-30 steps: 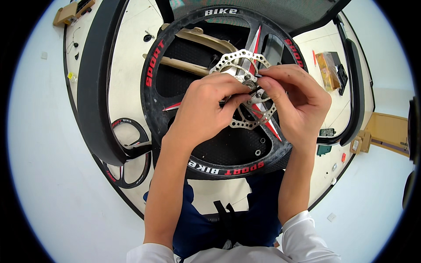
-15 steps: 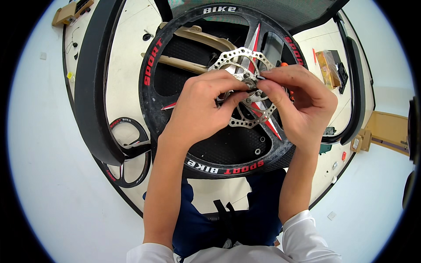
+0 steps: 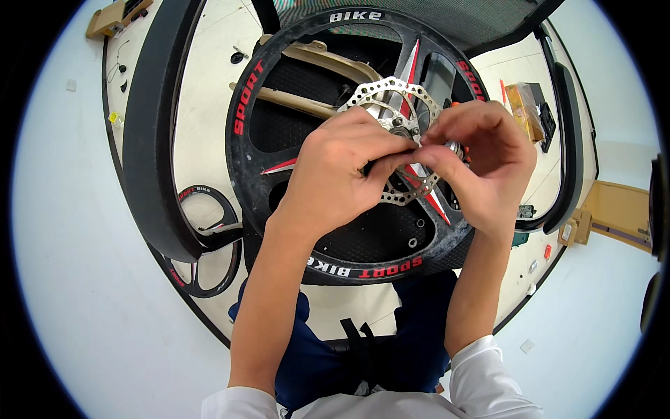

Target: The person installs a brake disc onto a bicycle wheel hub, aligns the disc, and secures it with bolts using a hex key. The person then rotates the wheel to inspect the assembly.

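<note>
A black bicycle wheel with wide spokes in red and white lies flat before me, its silver brake disc facing up. Above the hub, my left hand and my right hand meet at the fingertips. Both are closed in a pinch. Whatever small piece sits between them is mostly covered by the fingers, so its kind does not show. My hands also hide part of the disc. Two small nuts rest in the wheel's near opening, on the black textured surface under it.
Black chair armrests flank the wheel, and a mesh backrest rises beyond. A tan fork-like frame part lies under the wheel's far left. On the floor are a second wheel, cardboard boxes and a yellow package.
My left hand has shifted right and its fingertips now touch those of my right hand. The right fingers have curled and come slightly lower.
</note>
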Demonstrator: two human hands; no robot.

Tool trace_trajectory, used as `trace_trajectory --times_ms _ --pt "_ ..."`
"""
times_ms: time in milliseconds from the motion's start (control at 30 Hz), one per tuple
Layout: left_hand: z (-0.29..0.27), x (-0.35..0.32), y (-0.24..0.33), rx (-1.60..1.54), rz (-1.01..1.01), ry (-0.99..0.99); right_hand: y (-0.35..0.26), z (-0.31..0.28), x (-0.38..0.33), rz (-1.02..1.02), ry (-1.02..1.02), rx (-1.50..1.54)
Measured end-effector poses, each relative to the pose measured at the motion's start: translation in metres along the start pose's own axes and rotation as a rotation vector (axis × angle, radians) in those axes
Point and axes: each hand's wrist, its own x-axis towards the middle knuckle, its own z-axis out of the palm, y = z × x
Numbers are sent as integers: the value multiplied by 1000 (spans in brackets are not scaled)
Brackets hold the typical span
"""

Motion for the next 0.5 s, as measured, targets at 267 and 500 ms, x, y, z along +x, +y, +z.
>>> trace_trajectory --times_ms 267,500 --pt "-3 0 0 21 -40 -18 -7 5 0 44 -19 56" --pt "1 -3 0 -23 -48 -55 -4 3 -3 55 -16 -42"
